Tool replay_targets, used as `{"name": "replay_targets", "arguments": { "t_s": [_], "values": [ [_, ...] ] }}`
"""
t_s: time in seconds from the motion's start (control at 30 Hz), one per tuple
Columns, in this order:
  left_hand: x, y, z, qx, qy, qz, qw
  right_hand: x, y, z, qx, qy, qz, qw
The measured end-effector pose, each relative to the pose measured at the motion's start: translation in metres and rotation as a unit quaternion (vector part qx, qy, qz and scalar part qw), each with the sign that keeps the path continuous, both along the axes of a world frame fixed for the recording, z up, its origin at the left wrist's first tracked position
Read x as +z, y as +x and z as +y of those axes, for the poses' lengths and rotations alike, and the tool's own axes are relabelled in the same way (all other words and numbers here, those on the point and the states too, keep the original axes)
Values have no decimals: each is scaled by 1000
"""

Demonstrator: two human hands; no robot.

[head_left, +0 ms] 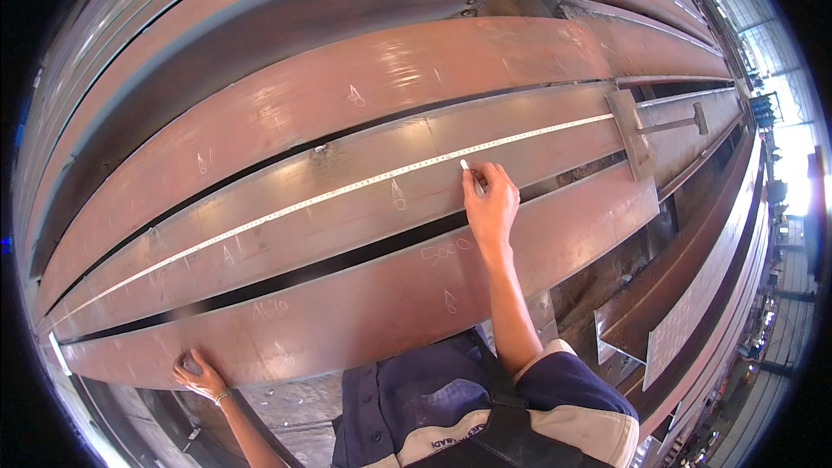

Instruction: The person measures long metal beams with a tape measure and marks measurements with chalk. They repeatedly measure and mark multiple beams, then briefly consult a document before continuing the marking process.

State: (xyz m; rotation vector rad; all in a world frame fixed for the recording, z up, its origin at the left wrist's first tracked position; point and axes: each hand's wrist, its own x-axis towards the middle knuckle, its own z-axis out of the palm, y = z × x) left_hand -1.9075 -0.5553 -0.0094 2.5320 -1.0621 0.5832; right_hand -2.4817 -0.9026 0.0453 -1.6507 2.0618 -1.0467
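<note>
Measuring tape [355,185] lies stretched lengthwise along the middle steel beam [303,234] in the head view. The right hand [492,199] pinches a white chalk-like stick [464,165], its tip just beside the tape; the left hand [200,378] rests at the near beam's [347,321] edge, fingers loosely spread. Marking seems the step in hand; the next stroke probably calls for a steady tip against the tape's edge.

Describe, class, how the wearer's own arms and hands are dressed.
The left hand and right hand are both gloveless. A thin, pale band circles the left wrist. The right sleeve is short, navy with cream, leaving the forearm bare. The left sleeve isn't distinguishable.
</note>
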Motion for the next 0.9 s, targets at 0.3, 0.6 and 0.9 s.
{"name": "replay_targets", "arguments": {
  "t_s": [0.3,0.6,0.9],
  "values": [
    [-3,5,4,-10,4,1,1000,-12,-4,-8,-10,4,-18,1000],
    [-8,12,9,-7,9,-18,1000,-17,-10,-14,-8,-13,-2,1000],
    [-11,15,11,-3,11,-6,1000,-17,-19,-18,-26,-20,-4,999]
  ]
}}
